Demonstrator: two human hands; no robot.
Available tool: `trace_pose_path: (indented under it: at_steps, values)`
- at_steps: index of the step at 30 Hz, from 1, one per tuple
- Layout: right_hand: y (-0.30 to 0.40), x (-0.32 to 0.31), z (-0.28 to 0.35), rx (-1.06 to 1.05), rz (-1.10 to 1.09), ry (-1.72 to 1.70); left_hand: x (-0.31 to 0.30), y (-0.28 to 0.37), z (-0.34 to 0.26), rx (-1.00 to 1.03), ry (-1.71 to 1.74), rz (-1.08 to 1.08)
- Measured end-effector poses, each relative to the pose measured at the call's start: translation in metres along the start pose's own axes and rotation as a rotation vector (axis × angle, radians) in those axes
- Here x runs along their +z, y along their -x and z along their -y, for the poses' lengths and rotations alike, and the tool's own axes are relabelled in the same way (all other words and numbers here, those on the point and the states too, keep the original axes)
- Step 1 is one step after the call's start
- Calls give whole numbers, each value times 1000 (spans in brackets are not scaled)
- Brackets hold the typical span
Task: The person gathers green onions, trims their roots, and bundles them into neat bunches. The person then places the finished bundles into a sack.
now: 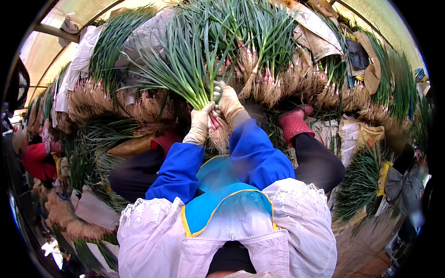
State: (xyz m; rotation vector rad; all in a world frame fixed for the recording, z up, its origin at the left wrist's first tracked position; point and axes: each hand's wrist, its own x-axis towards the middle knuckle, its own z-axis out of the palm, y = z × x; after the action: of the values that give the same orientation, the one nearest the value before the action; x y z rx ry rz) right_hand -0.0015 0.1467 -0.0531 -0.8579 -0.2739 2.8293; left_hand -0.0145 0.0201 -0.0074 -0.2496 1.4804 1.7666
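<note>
My left hand (200, 122), in a pale glove, is closed around the lower stems of a bunch of green onion-like plants (193, 83). Their leaves fan up and to the left; reddish-white bulbs and stringy roots (219, 136) hang down between my wrists. My right hand (227, 100), gloved too, is against the right side of the bunch with its fingers bent; whether it grips any stems cannot be made out. Just beyond my hands lies a long heap of the same plants (267, 45), with the roots (271, 92) facing me.
Cloth and sacking (318, 34) cover parts of the heap. My pink boot (295, 123) stands at the right, near flattened sacks (361, 133). More plants lie at the left (107, 133) and right (361, 180). A person in red (38, 158) is at the far left.
</note>
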Motion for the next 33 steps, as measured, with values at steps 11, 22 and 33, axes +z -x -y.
trace_pose_path:
  at_steps: [11,22,33]
  values:
    - [44,43,28,246,211,667,-30,41,-7,-129,287,342]
    - [43,62,-19,-41,-304,243,-16,63,7,-250,780,536]
    - [112,-17,55,221,90,1707,-34,113,-44,-12,8,437]
